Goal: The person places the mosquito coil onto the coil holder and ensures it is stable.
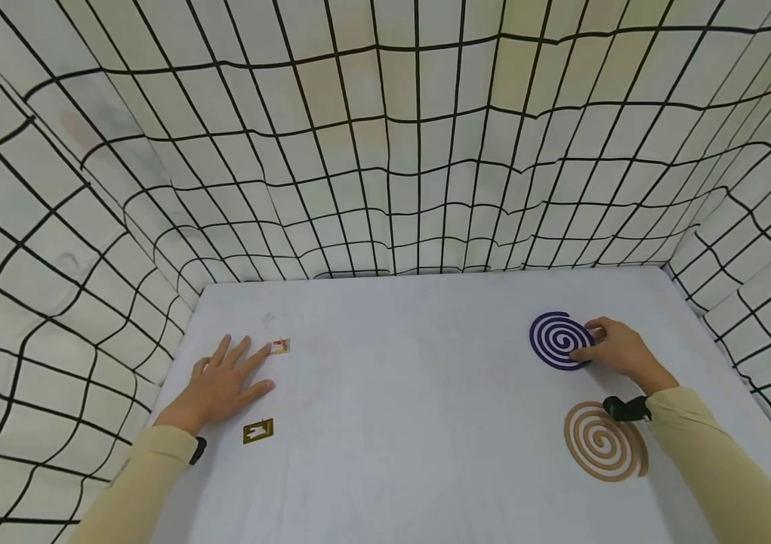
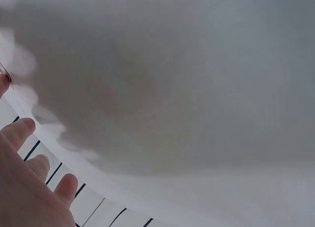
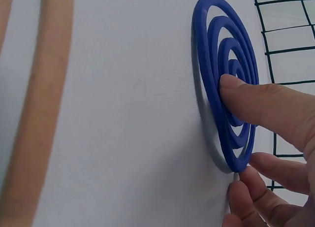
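My right hand (image 1: 619, 351) pinches the near right edge of a dark blue mosquito coil (image 1: 564, 342). In the right wrist view the thumb lies on the coil's upper face, with the other fingers at its rim, and a shadow shows beside the coil. My left hand (image 1: 220, 385) rests on the white table at the left, its fingers spread. Its index fingertip touches a small white card with red and yellow marks (image 1: 280, 346). In the left wrist view only part of that hand shows, and the card is barely visible.
A tan mosquito coil (image 1: 601, 441) lies below the right hand, partly behind the wrist strap. Nearer the left forearm lies a small gold rectangle with a white centre (image 1: 258, 431). Black netting (image 1: 417, 151) over white walls surrounds the table (image 1: 392, 423) at the back and sides.
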`<state>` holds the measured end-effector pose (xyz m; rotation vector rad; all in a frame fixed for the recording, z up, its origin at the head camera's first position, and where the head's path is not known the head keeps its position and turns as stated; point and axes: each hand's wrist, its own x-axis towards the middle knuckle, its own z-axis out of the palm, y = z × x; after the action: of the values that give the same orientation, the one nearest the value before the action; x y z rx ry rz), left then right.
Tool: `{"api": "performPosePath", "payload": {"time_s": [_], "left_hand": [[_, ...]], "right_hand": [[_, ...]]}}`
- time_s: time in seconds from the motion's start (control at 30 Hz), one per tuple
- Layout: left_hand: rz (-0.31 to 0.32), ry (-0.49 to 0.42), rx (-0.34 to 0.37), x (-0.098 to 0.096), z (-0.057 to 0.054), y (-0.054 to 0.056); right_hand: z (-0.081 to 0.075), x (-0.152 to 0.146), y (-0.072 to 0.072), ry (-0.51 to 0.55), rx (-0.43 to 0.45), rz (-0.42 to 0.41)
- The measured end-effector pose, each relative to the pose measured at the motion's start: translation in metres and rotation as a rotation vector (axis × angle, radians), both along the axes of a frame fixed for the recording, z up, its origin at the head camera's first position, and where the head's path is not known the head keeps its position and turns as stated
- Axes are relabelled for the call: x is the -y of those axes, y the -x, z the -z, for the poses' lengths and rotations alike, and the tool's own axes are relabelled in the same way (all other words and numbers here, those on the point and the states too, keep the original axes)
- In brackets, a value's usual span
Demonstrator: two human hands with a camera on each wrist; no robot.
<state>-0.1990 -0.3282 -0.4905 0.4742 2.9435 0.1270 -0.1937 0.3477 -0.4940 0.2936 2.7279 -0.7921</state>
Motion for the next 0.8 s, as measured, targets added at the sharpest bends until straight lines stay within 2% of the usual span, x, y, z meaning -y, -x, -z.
{"api": "performPosePath", "payload": {"time_s": [0.3, 0.53, 0.8], "left_hand": [[0.022, 0.024, -0.019, 0.0006, 0.0059, 0.0004], [0.040, 0.041, -0.015, 0.0002, 0.0033, 0.0008], [0.042, 0.060, -0.017, -0.0007, 0.0014, 0.0000]], "right_hand": [[-0.0017, 0.0013, 0.0011, 0.032, -0.017, 0.013], [-0.0063, 0.0001, -0.0010, 0.076, 0.000, 0.040], [-0.0079, -0.0023, -0.0024, 0.111, 0.027, 0.017]]}}
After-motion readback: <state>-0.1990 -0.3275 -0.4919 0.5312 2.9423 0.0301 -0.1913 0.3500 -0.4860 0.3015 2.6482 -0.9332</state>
